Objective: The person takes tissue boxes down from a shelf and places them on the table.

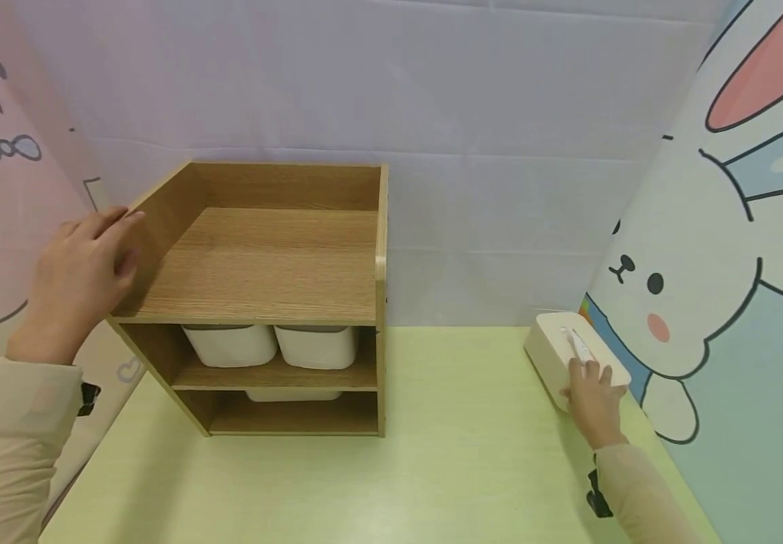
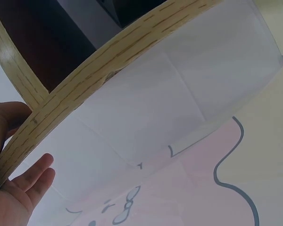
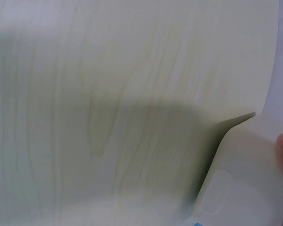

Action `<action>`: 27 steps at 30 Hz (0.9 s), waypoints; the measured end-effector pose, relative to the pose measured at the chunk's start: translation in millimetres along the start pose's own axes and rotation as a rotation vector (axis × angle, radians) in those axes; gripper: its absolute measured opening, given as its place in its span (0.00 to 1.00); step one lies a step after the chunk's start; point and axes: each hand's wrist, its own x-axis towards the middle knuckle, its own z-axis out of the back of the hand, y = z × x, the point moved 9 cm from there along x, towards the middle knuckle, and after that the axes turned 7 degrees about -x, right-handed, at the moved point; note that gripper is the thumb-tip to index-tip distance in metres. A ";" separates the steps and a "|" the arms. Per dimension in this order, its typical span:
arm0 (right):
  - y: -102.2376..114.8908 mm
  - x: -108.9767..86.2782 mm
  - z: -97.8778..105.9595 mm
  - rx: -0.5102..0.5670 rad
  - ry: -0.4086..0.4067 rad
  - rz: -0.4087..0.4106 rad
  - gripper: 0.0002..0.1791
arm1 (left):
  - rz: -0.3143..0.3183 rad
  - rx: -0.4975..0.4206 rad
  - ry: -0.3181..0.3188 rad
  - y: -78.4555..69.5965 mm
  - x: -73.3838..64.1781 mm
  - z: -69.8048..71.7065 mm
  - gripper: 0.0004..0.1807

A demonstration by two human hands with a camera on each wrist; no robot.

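My left hand [image 1: 82, 276] grips the upper left side panel of a wooden shelf unit [image 1: 283, 264]. In the left wrist view the thumb lies on one side of the panel edge [image 2: 73, 92], with fingers [image 2: 40, 181] on the other. At the right of the table, my right hand [image 1: 594, 400] holds the near end of a white box [image 1: 548, 359] with rounded corners. Its fingers rest on the top, and the thumb is at the left side. A bright white piece [image 1: 578, 344] lies on the box top. In the right wrist view, only fingertips show beside the box [image 3: 245, 174].
White bins [image 1: 228, 345] sit on the shelf's middle level, and another bin [image 1: 292, 394] is partly visible below. The light green table [image 1: 459, 438] meets a pale back wall [image 1: 500, 189]. A rabbit-print wall [image 1: 697, 302] stands close to the box's right.
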 end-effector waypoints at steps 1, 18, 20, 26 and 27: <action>-0.3 -0.2 -0.7 -0.002 0.004 -0.004 0.26 | 0.000 -0.001 -0.002 0.3 0.0 0.1 0.25; -12.4 -1.3 -11.8 -0.048 0.031 -0.046 0.27 | -0.039 -0.010 -0.044 -4.5 0.5 2.5 0.24; -11.9 -0.6 -11.3 -0.051 0.024 -0.041 0.27 | -0.037 -0.007 -0.042 -4.0 0.4 2.6 0.24; -10.2 0.6 -8.7 -0.051 0.028 -0.040 0.26 | -0.034 0.001 -0.042 -3.3 -0.2 2.8 0.24; -9.4 1.0 -7.9 -0.056 0.031 -0.038 0.26 | -0.032 0.001 -0.040 -3.1 -0.2 3.0 0.24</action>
